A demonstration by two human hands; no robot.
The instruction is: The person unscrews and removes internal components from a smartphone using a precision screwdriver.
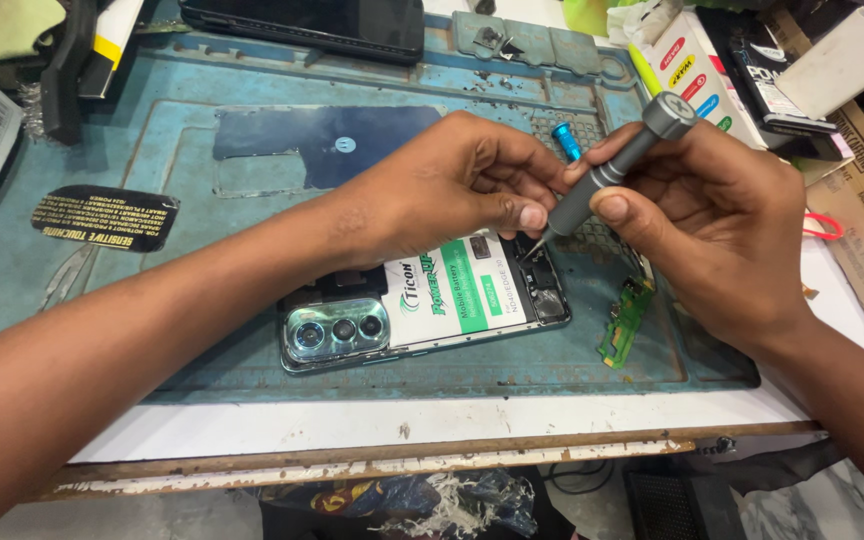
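An opened phone (422,310) lies on a blue-green work mat (102,290), its back cover off, with a white and green battery and a camera block showing. My right hand (722,220) is shut on a grey screwdriver (602,175), whose tip touches the phone's upper right corner. My left hand (452,185) rests over the phone's top edge, its fingertips pinched next to the screwdriver tip. What lies under those fingertips is hidden.
A dark back cover (322,140) lies on the mat behind the phone. A small green circuit board (627,320) lies right of the phone, a blue bit (566,140) behind my fingers. Another dark phone (312,25), boxes and a white charger (842,60) crowd the far edge.
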